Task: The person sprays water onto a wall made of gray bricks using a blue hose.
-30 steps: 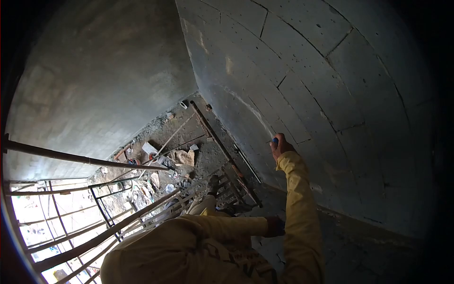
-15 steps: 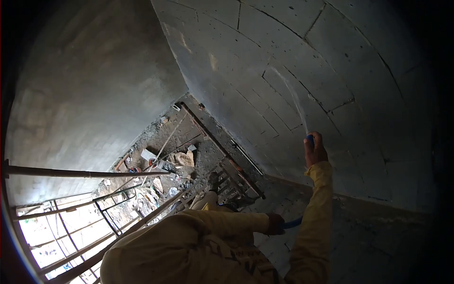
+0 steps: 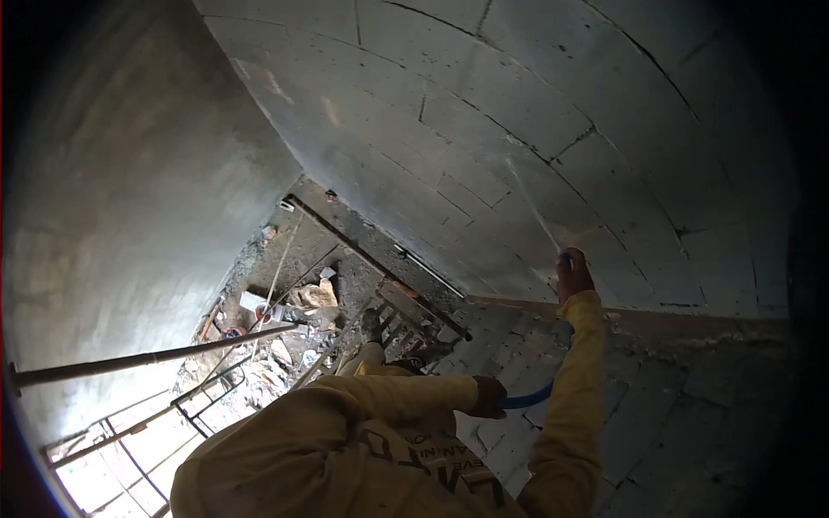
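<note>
My right hand [image 3: 574, 274] is raised at the wall of grey blocks [image 3: 484, 112], fingers closed around the end of a blue hose [image 3: 528, 401]. A thin jet of water [image 3: 534, 205] leaves the hose end and strikes the blocks up and to the left. Lower down, close to my body, my left hand [image 3: 490, 398] is wrapped round the same hose. Between the two hands the hose sags in a curve, then passes partly behind my right sleeve [image 3: 580, 371].
A smooth plastered wall [image 3: 129, 198] meets the block wall at a corner. Far below, the floor holds a rusty pole [image 3: 380, 266], crumpled sacking [image 3: 318, 293] and rubble. A horizontal pole [image 3: 155, 356] and a metal frame [image 3: 203, 397] stand at the left.
The view has shifted, so the corner and floor sit further left. The water jet looks thinner and straighter. Both hands keep their hold, and more hose shows between them.
</note>
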### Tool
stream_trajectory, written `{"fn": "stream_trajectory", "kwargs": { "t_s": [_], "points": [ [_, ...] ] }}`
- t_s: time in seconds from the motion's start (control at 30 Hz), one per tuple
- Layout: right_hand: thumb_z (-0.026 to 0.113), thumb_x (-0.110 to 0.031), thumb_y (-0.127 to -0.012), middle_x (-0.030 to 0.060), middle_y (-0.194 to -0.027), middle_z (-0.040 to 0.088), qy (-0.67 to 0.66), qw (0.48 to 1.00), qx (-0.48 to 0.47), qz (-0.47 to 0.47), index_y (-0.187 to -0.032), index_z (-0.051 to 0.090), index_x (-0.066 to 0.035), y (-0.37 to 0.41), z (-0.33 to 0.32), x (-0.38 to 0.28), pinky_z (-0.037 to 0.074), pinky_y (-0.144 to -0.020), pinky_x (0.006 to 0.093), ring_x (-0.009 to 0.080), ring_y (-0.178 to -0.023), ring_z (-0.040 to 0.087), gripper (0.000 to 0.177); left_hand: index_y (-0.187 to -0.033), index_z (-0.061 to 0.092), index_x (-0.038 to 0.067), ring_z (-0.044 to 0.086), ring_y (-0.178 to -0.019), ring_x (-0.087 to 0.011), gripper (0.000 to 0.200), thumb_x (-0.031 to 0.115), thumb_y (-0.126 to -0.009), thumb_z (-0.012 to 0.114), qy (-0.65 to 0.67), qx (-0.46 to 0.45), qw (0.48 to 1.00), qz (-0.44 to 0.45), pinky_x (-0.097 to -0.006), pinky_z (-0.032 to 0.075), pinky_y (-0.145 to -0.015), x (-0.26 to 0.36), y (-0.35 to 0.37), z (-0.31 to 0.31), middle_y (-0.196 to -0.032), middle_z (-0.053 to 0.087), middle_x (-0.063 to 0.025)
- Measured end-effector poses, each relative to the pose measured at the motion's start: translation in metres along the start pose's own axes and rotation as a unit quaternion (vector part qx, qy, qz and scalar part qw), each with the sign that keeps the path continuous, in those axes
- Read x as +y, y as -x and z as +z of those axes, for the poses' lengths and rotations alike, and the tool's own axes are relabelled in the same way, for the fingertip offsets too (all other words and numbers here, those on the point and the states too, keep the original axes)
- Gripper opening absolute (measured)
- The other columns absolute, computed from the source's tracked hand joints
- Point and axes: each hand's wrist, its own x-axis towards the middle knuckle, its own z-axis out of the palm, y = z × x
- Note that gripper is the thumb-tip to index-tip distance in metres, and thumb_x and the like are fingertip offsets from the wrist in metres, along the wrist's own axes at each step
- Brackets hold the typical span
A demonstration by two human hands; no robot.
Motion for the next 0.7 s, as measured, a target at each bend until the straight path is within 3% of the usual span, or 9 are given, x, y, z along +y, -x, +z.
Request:
{"fn": "stream_trajectory", "kwargs": {
  "t_s": [0.1,0.2,0.33,0.47,0.53,0.6,0.7],
  "points": [
    [0.045,-0.036,-0.09,0.0134,-0.088,0.055,-0.143,0.989,0.031,0.031,-0.116,0.046,-0.014,0.005,-0.007,0.01,0.044,-0.057,0.0357,0.022,-0.062,0.054,0.034,-0.087,0.065,0.005,0.062,-0.084,-0.0322,0.035,0.039,-0.078,0.064,0.011,-0.026,0.999,-0.017,-0.0415,0.047,-0.074,0.01,0.004,-0.009,-0.084,0.064,-0.015],
    [0.046,-0.037,-0.09,0.0087,-0.075,0.053,-0.184,0.979,-0.005,0.091,-0.113,0.047,-0.015,0.016,-0.021,0.014,0.041,-0.049,0.0336,0.0168,-0.053,0.05,0.032,-0.085,0.065,0.005,0.062,-0.08,-0.0317,0.035,0.039,-0.077,0.065,-0.023,-0.033,0.999,0.005,-0.0418,0.047,-0.072,0.005,-0.004,-0.004,-0.08,0.064,-0.0146],
    [0.047,-0.037,-0.09,0.0047,-0.062,0.049,-0.086,0.993,0.025,0.083,-0.111,0.048,-0.015,0.013,-0.006,0.082,0.037,-0.042,0.0314,0.0145,-0.047,0.046,0.03,-0.082,0.064,0.005,0.062,-0.077,-0.032,0.035,0.04,-0.077,0.066,-0.031,-0.061,0.997,0.026,-0.0425,0.046,-0.07,0.014,-0.004,-0.006,-0.077,0.063,-0.0148],
    [0.048,-0.036,-0.09,0.0035,-0.058,0.048,-0.119,0.983,0.056,0.125,-0.11,0.049,-0.015,0.026,0.006,0.143,0.035,-0.039,0.0303,0.0138,-0.044,0.045,0.029,-0.079,0.064,0.004,0.061,-0.075,-0.0319,0.035,0.039,-0.076,0.066,-0.05,-0.08,0.994,0.05,-0.0428,0.045,-0.069,0.017,-0.005,-0.006,-0.076,0.062,-0.015],
    [0.049,-0.037,-0.09,0.003,-0.058,0.048,-0.178,0.964,0.074,0.183,-0.111,0.049,-0.016,0.038,-0.006,0.142,0.034,-0.037,0.0305,0.0136,-0.041,0.042,0.029,-0.079,0.063,0.004,0.061,-0.075,-0.0319,0.035,0.039,-0.076,0.067,-0.057,-0.081,0.994,0.052,-0.0426,0.045,-0.069,0.015,-0.008,-0.006,-0.076,0.062,-0.0152],
    [0.049,-0.037,-0.09,0.0022,-0.057,0.047,-0.299,0.911,0.104,0.264,-0.112,0.049,-0.017,0.059,-0.038,0.101,0.033,-0.035,0.0306,0.0132,-0.037,0.039,0.03,-0.079,0.063,0.004,0.061,-0.075,-0.0321,0.036,0.039,-0.076,0.067,-0.066,-0.074,0.994,0.048,-0.0422,0.046,-0.069,0.012,-0.01,-0.004,-0.076,0.062,-0.0156],
    [0.049,-0.038,-0.09,0.001,-0.055,0.045,-0.346,0.883,0.208,0.241,-0.113,0.048,-0.02,0.064,-0.054,0.114,0.031,-0.032,0.0298,0.0123,-0.033,0.035,0.03,-0.081,0.064,0.004,0.061,-0.077,-0.033,0.037,0.04,-0.076,0.067,-0.042,-0.058,0.997,0.03,-0.0416,0.046,-0.071,0.02,-0.007,-0.011,-0.078,0.063,-0.0161]
  ]
}}
